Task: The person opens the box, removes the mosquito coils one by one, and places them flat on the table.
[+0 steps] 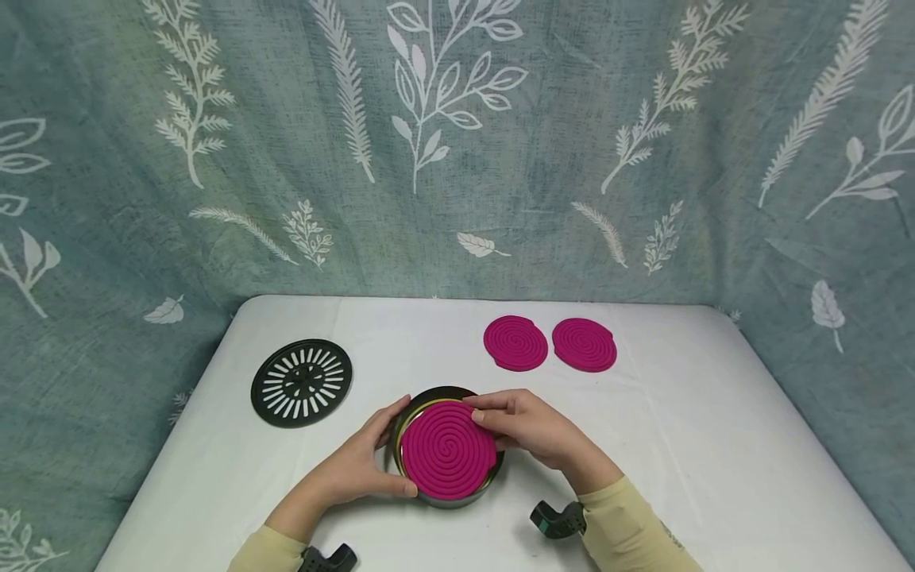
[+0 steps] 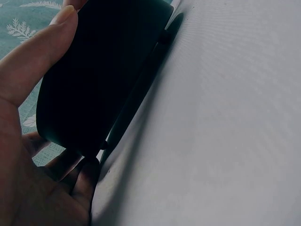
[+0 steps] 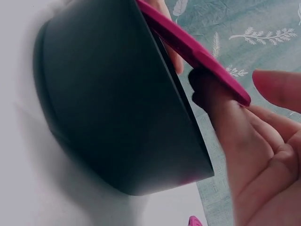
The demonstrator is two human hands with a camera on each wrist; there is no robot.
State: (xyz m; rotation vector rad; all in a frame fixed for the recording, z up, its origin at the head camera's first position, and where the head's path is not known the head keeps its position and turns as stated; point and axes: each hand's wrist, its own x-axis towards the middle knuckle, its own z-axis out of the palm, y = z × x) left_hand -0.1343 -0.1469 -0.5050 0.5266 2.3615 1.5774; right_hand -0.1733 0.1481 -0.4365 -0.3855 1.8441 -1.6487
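One hand [image 1: 364, 465] holds container [image 3: 108, 94], another [image 1: 532, 429] pink mat [image 1: 448, 450]; sleeve mark [image 1: 672, 535] illegible.

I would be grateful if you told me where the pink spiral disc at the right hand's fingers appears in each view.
Head: the pink spiral disc is below centre, over the opening of the dark round tin.
Left wrist: not in it.
Right wrist: upper middle, seen nearly edge-on, slanting down-right to the right hand.
Shared landmark: the tin, in all three.

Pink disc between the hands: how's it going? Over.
Left hand grips dark container. Right hand holds pink disc, tilted over it. Obstruction: fingers under raised edge.
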